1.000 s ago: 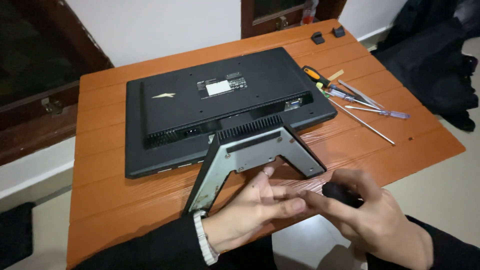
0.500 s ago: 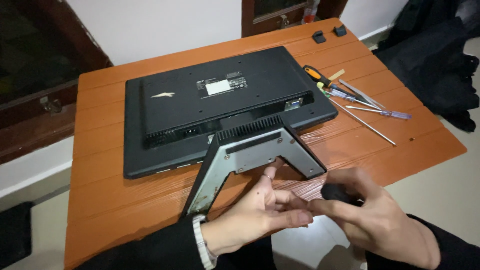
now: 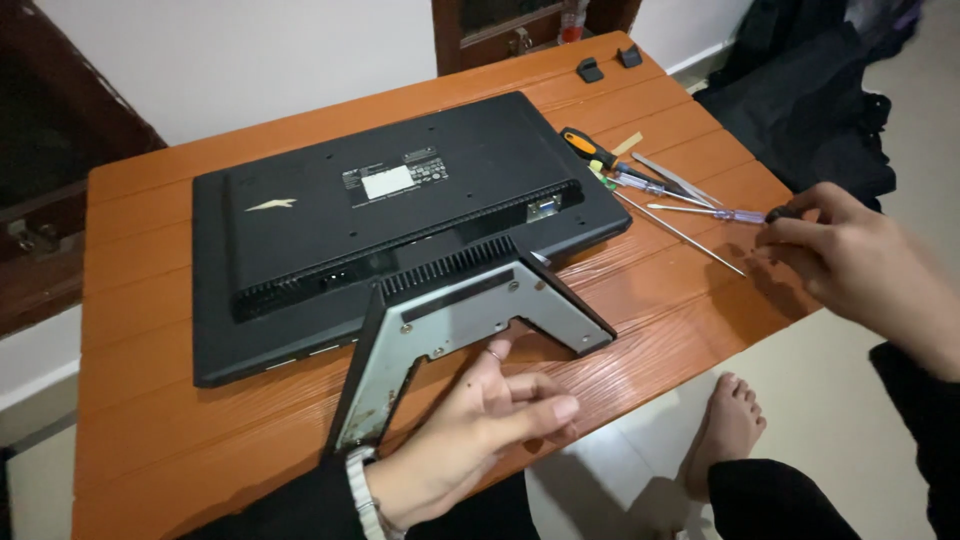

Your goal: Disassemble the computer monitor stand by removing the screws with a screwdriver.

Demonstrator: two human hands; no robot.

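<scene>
Two hands apart: my left hand (image 3: 480,430), fingers loosely spread, touches the near edge of the stiff metal stand bracket (image 3: 470,325) on the heavy face-down monitor (image 3: 400,220), while my right hand (image 3: 840,260) pinches a thin, light screwdriver (image 3: 715,212) at its handle.

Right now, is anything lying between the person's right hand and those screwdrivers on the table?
Nothing visible does. The right hand is already at the table's right edge, its fingertips at the handle end of the nearest screwdriver. The other tools lie just beyond on bare wood. The monitor and its stand, by the left hand, sit well aside.
</scene>
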